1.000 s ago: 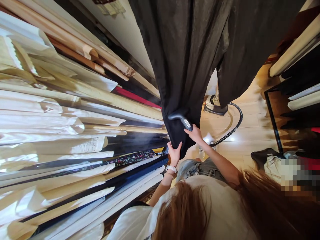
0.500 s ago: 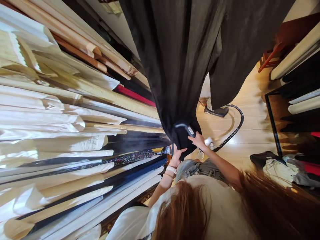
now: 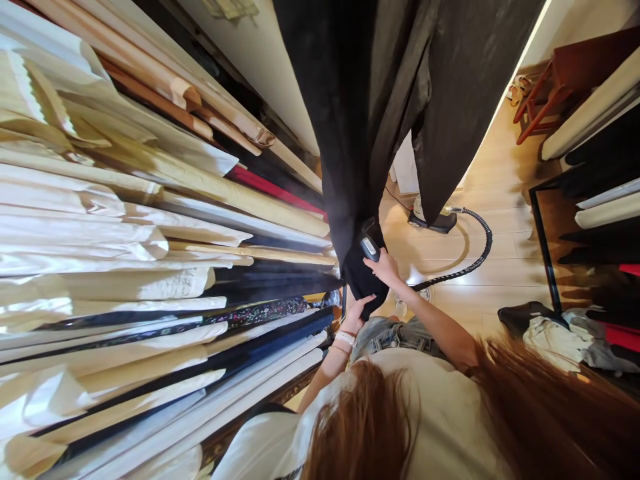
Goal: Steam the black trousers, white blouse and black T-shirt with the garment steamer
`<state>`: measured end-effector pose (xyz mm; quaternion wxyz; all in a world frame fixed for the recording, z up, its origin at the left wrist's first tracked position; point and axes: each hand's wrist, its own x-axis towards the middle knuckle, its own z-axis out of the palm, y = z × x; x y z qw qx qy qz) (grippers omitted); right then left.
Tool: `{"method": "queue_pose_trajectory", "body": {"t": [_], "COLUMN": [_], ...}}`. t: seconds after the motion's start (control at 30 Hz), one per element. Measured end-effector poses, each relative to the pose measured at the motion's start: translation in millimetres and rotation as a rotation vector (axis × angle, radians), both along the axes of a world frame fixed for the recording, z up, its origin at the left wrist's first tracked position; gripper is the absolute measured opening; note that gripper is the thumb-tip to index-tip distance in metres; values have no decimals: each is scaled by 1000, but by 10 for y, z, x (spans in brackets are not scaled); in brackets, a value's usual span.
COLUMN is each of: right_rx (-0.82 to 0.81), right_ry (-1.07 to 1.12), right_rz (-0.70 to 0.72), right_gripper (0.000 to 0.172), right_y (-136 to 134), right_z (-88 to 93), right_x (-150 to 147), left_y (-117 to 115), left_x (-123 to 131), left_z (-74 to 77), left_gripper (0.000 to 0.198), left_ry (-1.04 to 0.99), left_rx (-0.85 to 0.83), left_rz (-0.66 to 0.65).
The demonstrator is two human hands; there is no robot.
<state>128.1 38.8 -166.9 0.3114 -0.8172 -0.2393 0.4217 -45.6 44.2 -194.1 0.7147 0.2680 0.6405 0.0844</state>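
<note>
Black trousers (image 3: pixel 350 120) hang down in front of me, with one leg pulled toward my body. My left hand (image 3: pixel 356 313) grips the bottom of that leg, its thumb lying over the cloth. In my right hand (image 3: pixel 384 268) is the handle of a garment steamer (image 3: pixel 370 248), with my fingers closed round it. The steamer's dark head lies against the trouser leg and is hard to tell from the black cloth. From the handle a ribbed black hose (image 3: pixel 477 257) curves over the floor to the steamer base (image 3: pixel 434 220), which the other trouser leg partly hides.
A dense row of hanging clothes (image 3: pixel 150 247) fills the left side. On the right stand a black metal rack frame (image 3: pixel 546 253) with more garments and a reddish wooden chair (image 3: pixel 537 113). Crumpled clothes (image 3: pixel 560 340) lie low at the right. The floor (image 3: pixel 495 233) is pale wood.
The steamer in my right hand has moved up the leg and slightly left, its head turning. The trousers hang narrower, uncovering the chair. My left hand keeps its hold nearly in place.
</note>
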Motion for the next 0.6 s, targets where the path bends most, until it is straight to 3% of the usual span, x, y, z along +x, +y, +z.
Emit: {"method": "queue_pose_trajectory", "body": {"t": [0.17,0.3,0.6], "right_rx": [-92,-139,-62], "right_ry": [-13,-10,-58], "right_rz": [68,106,116], "right_gripper": [43,42,49], "right_y": [-233,-367,-218], "right_z": [-155,-210,-126], "right_x": [-140,-300,-320], "left_y": [49,54,-52], "left_x": [-15,0,-51], "left_z": [10,-24,-226], "left_gripper": [20,22,19], "left_ry": [41,87,189], "left_rx": [-9,19,-30], "left_rz": [1,29,102]}}
